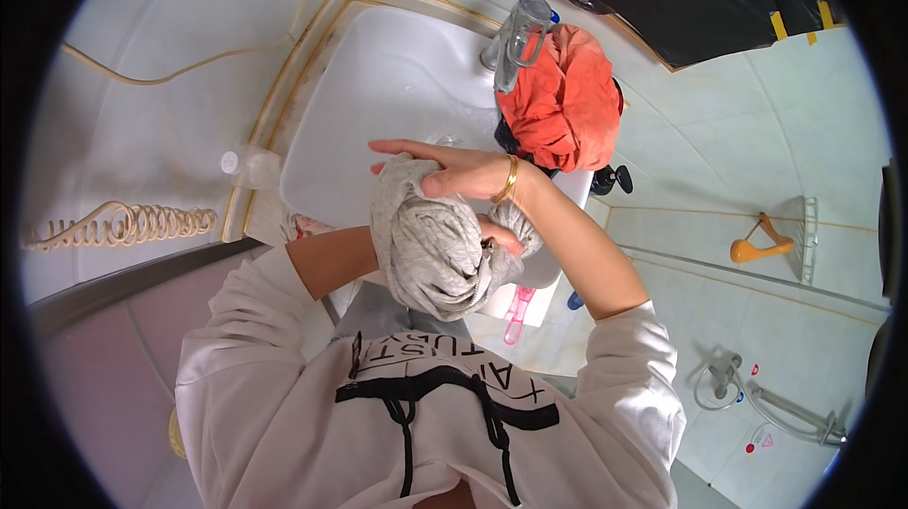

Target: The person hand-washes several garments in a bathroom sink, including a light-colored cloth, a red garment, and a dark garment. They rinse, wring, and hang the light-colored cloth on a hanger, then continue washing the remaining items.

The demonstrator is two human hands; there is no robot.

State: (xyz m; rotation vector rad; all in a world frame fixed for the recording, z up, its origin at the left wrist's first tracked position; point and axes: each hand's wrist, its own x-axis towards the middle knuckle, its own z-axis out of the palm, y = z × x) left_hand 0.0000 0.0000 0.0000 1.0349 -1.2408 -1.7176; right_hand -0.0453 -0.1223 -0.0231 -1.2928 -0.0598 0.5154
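A bunched light-grey garment [430, 254] with a zip along its right side is held between my hands, over the near edge of the white sink. My left hand [501, 235] passes beneath the cloth and mostly disappears in it; a few fingers come out at the right, closed around the folds. My right hand [459, 171], with a gold bangle [509, 178] at the wrist, reaches across the top. Its thumb presses on the garment, and its fingers point left along the far side with cloth between.
The white sink [326, 112] lies beyond my hands. A red-orange cloth [567, 97] is heaped at its right, beside the tap and a clear cup [526, 31]. At left are a coiled hose [132, 225] and a clear bottle [255, 166]. A pink brush [517, 315] lies below the sink.
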